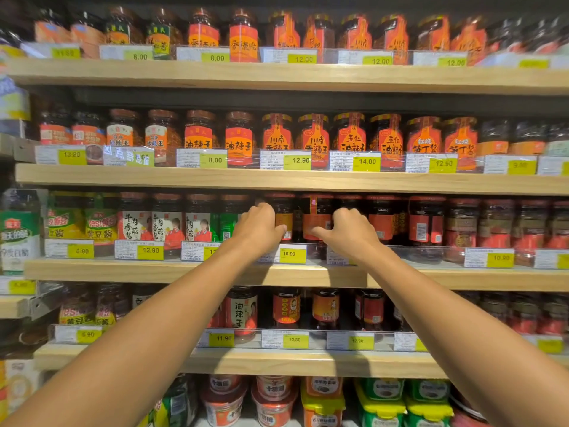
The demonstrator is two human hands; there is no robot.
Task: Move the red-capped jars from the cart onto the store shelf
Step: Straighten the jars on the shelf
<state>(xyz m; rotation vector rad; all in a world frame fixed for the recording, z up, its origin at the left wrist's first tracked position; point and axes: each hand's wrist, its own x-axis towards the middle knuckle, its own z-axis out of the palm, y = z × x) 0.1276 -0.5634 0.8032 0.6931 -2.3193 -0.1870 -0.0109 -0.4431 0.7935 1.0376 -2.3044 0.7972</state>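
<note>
We curl our left hand (pixel 257 228) round one red-capped jar (pixel 283 218) and our right hand (pixel 348 231) round its neighbour (pixel 315 218); likely seating both upright on the shelf (pixel 197 271).

The left hand (pixel 258 229) hid most of one jar (pixel 284 218); both hands' fingertips were out of sight, and the edge shelves blurred.

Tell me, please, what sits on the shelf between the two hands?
In the head view, a dark jar with an orange label stands between the left hand and right hand.
</note>
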